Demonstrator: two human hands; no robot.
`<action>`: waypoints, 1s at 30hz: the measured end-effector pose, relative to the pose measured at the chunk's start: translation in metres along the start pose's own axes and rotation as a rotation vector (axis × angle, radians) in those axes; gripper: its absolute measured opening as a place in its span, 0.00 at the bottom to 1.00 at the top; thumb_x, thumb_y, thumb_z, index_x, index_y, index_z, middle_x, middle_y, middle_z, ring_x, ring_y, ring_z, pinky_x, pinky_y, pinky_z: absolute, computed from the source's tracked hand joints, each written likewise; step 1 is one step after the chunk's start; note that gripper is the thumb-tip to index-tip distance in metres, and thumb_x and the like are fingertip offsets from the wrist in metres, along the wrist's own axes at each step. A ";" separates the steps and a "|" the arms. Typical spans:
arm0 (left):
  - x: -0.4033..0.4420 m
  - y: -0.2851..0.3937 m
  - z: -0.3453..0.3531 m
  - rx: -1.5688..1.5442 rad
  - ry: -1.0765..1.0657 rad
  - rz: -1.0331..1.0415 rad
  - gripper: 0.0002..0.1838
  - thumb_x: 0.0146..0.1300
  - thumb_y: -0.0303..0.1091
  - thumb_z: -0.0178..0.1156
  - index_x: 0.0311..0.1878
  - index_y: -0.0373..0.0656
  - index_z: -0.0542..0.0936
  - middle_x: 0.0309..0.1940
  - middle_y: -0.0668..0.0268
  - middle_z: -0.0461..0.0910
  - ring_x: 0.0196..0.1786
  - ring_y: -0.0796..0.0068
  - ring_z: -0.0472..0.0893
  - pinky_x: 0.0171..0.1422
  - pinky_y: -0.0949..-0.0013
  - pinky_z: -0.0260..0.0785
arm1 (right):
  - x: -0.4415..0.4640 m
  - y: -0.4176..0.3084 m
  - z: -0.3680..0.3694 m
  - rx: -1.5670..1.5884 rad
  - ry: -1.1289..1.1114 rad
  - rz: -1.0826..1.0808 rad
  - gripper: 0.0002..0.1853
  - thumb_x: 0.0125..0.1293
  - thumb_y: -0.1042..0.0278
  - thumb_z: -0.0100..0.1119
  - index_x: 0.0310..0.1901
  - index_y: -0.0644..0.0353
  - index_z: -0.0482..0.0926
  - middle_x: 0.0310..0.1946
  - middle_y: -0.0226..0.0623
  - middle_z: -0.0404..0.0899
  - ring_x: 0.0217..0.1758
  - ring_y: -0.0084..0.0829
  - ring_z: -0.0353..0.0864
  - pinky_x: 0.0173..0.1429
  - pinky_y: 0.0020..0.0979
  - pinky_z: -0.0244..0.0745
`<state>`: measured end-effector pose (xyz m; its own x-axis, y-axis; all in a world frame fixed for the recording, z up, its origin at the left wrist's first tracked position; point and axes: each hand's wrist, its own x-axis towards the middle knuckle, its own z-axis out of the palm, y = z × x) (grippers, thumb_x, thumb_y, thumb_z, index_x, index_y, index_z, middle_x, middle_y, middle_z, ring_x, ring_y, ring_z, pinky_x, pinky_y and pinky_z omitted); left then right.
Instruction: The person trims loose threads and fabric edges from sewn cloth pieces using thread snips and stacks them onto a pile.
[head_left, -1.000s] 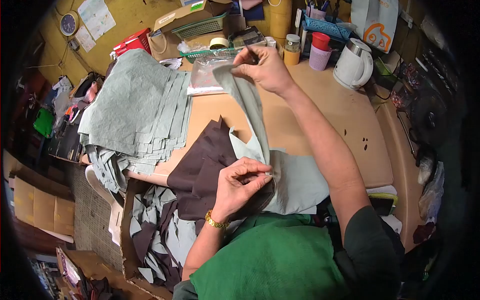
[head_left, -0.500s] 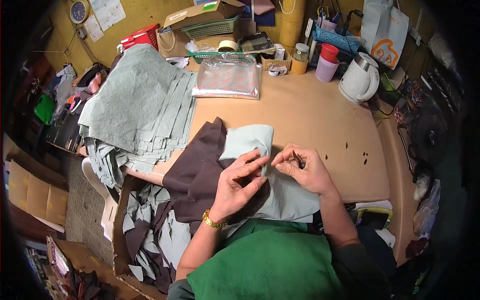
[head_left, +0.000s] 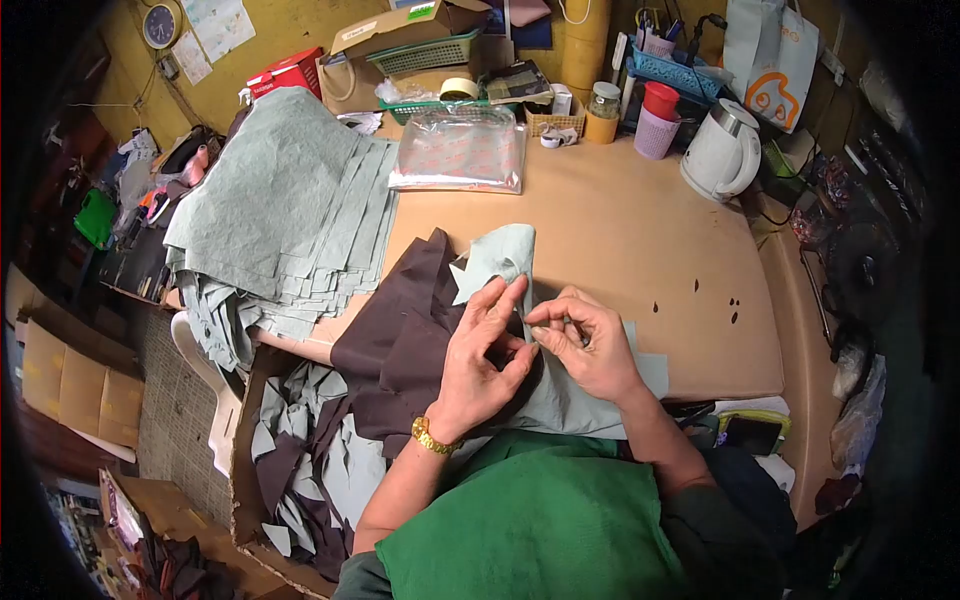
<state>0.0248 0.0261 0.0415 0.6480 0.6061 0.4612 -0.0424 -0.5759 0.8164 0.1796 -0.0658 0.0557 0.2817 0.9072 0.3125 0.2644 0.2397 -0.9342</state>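
Pale green cloth (head_left: 507, 248) between 2 hands, dark brown fabric (head_left: 395, 345) beneath.

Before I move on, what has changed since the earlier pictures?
The right hand has come down, letting go of the raised end of the pale cloth, which dropped. Its fingers are now beside the left hand, at the cloth; whether they pinch it, I cannot tell. The left hand, cloth stack and kettle stayed put.

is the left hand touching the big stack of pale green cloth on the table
Apart: the head view shows dark cloth and bare tabletop between the left hand and the stack.
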 end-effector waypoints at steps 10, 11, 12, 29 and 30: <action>0.001 0.001 0.003 0.037 0.034 0.115 0.39 0.54 0.15 0.65 0.73 0.43 0.72 0.67 0.49 0.70 0.63 0.58 0.79 0.54 0.67 0.79 | -0.004 -0.001 0.011 -0.387 0.120 -0.161 0.07 0.61 0.74 0.70 0.40 0.65 0.83 0.32 0.39 0.77 0.32 0.34 0.80 0.37 0.32 0.74; 0.001 0.002 0.003 0.070 0.041 0.135 0.39 0.53 0.15 0.64 0.73 0.42 0.71 0.67 0.50 0.71 0.63 0.56 0.79 0.56 0.65 0.79 | -0.005 0.000 0.010 -0.460 0.090 -0.133 0.08 0.60 0.73 0.71 0.39 0.66 0.83 0.32 0.41 0.77 0.33 0.39 0.81 0.37 0.35 0.74; 0.001 0.002 0.004 0.102 0.048 0.154 0.40 0.53 0.15 0.64 0.73 0.42 0.71 0.66 0.50 0.72 0.62 0.55 0.79 0.58 0.64 0.78 | -0.005 0.000 0.008 -0.460 0.089 -0.128 0.08 0.60 0.73 0.71 0.39 0.66 0.83 0.32 0.41 0.77 0.33 0.39 0.81 0.37 0.35 0.74; 0.040 -0.061 -0.024 -0.567 -0.550 -0.504 0.12 0.71 0.26 0.51 0.55 0.33 0.74 0.38 0.67 0.82 0.33 0.82 0.81 0.37 0.77 0.76 | -0.009 0.024 0.020 -0.135 -0.001 -0.110 0.07 0.63 0.78 0.70 0.34 0.68 0.79 0.30 0.34 0.74 0.31 0.24 0.74 0.37 0.28 0.72; 0.046 -0.062 -0.022 -0.566 -0.547 -0.506 0.12 0.71 0.26 0.51 0.55 0.33 0.74 0.38 0.67 0.82 0.33 0.82 0.81 0.37 0.77 0.76 | -0.009 0.022 0.021 -0.118 -0.016 -0.120 0.07 0.63 0.77 0.70 0.35 0.67 0.79 0.29 0.34 0.74 0.31 0.23 0.74 0.37 0.28 0.71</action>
<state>0.0404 0.1012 0.0198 0.9523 0.2867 -0.1050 0.0711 0.1261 0.9895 0.1637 -0.0609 0.0285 0.2271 0.8803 0.4165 0.4020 0.3048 -0.8634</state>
